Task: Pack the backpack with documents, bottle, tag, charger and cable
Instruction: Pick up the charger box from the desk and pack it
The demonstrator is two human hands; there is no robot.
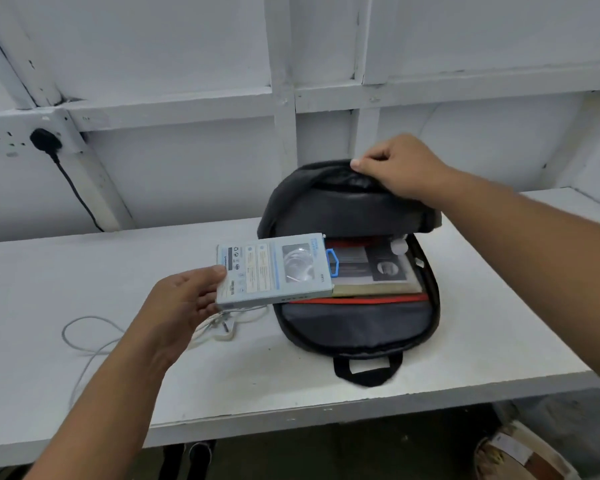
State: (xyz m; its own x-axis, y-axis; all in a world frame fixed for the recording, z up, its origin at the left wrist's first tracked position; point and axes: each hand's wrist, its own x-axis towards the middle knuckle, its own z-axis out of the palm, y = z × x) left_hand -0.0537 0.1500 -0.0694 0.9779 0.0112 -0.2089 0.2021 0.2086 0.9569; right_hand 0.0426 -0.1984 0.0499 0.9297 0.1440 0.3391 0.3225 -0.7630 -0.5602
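Note:
A dark grey backpack (354,327) lies open on the white table (125,271). My right hand (400,168) grips its lifted front flap (347,202) at the top edge. Inside lie documents: a book or booklet (374,271) over a red folder (378,300), with a small white cap (399,247) showing at the back. My left hand (184,299) holds a light blue cable box (274,270) by its left end; the box's right end with a blue hanger tab reaches over the bag's opening. Below the box a white charger (224,330) with its white cable (84,337) rests on the table.
A black plug (45,140) sits in a wall socket at the left, its cord dropping behind the table. White wall panels stand close behind the bag. The table's front edge runs below the backpack handle (368,368). A patterned object (520,455) is on the floor at right.

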